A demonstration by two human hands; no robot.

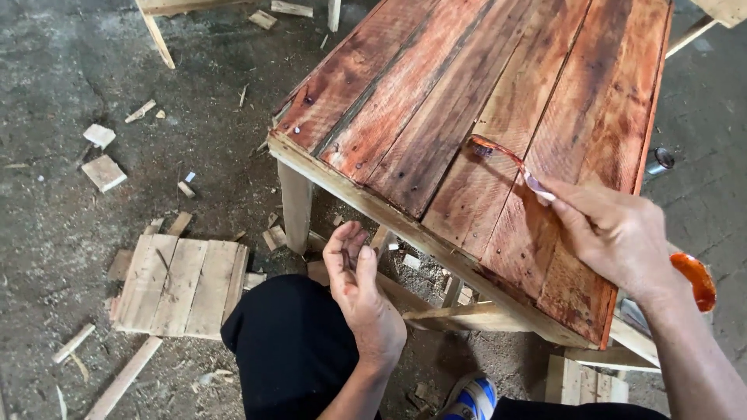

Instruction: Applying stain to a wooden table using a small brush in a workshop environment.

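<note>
A wooden plank table (405, 210) stands in front of me, its top stained reddish-brown and its front rail bare pale wood. My right hand (615, 233) holds a thin paintbrush (502, 155) whose stained tip rests on a plank near the middle of the top. The brush's orange handle end (695, 280) sticks out behind my wrist. My left hand (358, 280) hangs below the table's front edge, above my black-clad knee (288, 342), fingers loosely curled and holding nothing.
Concrete floor littered with wood offcuts (103, 171) and chips. A small panel of pale slats (183, 286) lies at the left. A table leg (295, 204) stands by my knee. A small metal can (658, 162) sits beyond the right edge. My shoe (467, 398) shows below.
</note>
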